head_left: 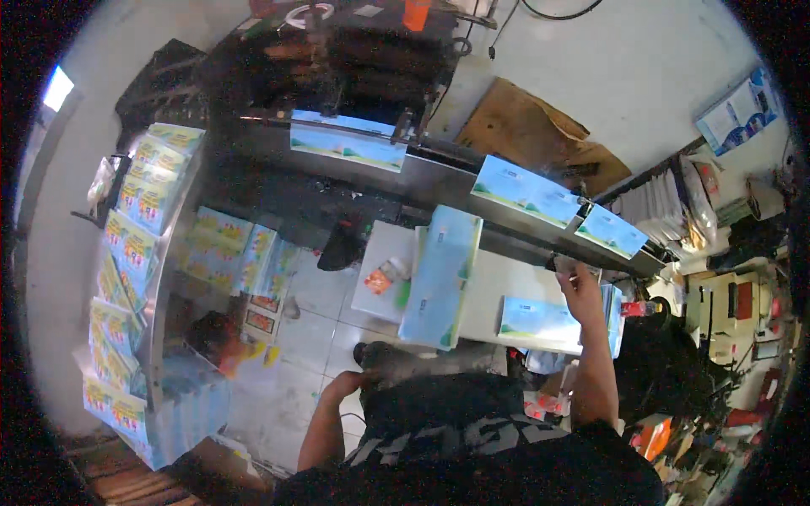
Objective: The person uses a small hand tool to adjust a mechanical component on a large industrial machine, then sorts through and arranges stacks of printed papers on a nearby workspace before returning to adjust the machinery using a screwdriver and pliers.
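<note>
My right hand [580,293] reaches forward over the white table [481,291], its fingers drawn together at the edge of the long dark machine rail [451,181]. A small greyish piece shows at the fingertips, too unclear to name. Just below that hand lies a stack of light blue printed sheets [538,317]. A longer pile of blue printed sheets [440,278] lies across the table's left part. Along the rail sit a wide blue sheet [348,141], another blue sheet [525,191] and a smaller one [612,230]. My left hand [344,388] rests by my thigh, its fingers mostly hidden.
At the left stands a metal-edged rack [160,287] with overlapping colourful printed leaflets [131,253]. More printed stacks [224,244] stand beyond it. A brown cardboard sheet [531,126] leans against the wall. To the right are a red-capped bottle [641,309] and crowded shelves.
</note>
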